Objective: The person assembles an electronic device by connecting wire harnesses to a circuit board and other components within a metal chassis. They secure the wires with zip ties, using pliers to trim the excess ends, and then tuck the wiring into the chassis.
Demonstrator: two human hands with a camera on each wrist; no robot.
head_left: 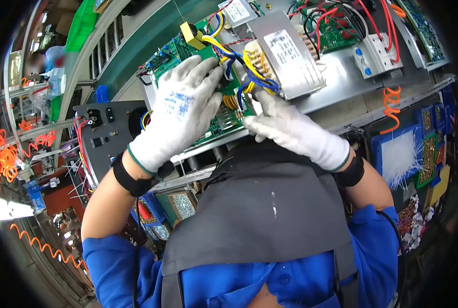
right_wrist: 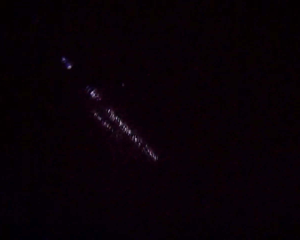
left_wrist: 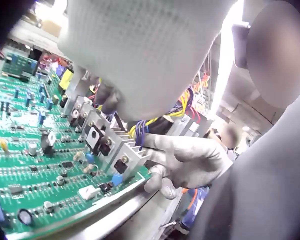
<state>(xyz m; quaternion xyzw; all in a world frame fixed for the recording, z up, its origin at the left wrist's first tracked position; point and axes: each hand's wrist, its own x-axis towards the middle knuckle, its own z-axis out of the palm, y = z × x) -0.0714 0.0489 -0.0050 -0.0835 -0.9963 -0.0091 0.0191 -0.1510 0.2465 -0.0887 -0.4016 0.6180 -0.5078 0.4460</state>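
Note:
Both hands wear white gloves and work at a green circuit board (head_left: 216, 134). My left hand (head_left: 180, 105) lies over the board, fingers stretched toward a bundle of yellow and blue wires (head_left: 249, 66). From the right, my right hand (head_left: 295, 128) reaches the lower end of that bundle; its thumb and index finger are at the wires. In the left wrist view, the right hand (left_wrist: 185, 160) has its fingertips against the wires (left_wrist: 140, 134) beside metal heat sinks (left_wrist: 127, 159) on the board (left_wrist: 45, 175). Whether the left fingertips hold anything is hidden. The right wrist view is almost black.
A large metal-cased transformer (head_left: 290, 56) stands right of the wires, with a white terminal block (head_left: 375, 56) and red wires beyond. A dark fan unit (head_left: 110, 136) is at the left. Blue parts bins (head_left: 398, 151) and an orange coiled hose (head_left: 390, 108) sit at the right.

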